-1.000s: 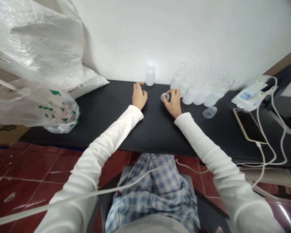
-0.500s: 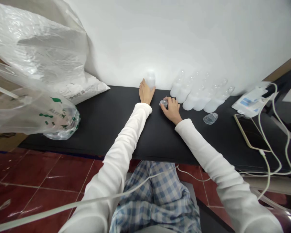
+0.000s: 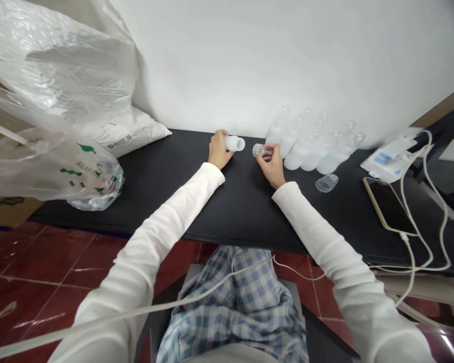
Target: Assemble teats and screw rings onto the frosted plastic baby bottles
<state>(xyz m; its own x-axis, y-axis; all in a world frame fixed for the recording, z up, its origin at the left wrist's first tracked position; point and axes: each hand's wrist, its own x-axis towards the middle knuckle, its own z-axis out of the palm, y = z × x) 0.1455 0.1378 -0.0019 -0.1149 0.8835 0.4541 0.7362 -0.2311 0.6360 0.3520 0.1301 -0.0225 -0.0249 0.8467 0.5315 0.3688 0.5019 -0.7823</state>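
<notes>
My left hand (image 3: 219, 149) is wrapped round a translucent white plastic bottle (image 3: 233, 143), tilted over so its open mouth points right. Facing that mouth, a short gap away, is a small clear ring-shaped piece (image 3: 259, 149), pinched by the fingers of my right hand (image 3: 271, 164). It looks like a bottle's screw collar or nipple top, partly covered by the fingers. Just right of my right hand, several similar bottles with clear tops (image 3: 313, 146) stand grouped against the wall. In front of them a clear dome-shaped cap (image 3: 327, 183) lies on the black table (image 3: 245, 206).
At left, a large white plastic sack (image 3: 83, 75) and a clear printed bag (image 3: 87, 171) rest at the table's end. On the right are a white-and-blue packet (image 3: 386, 159), a phone (image 3: 389, 206) and looping white cables (image 3: 444, 222). One cable crosses my lap.
My left hand has tipped the bottle from upright to sideways, its mouth now toward my right hand. My right hand has raised and turned the clear piece to face the bottle.
</notes>
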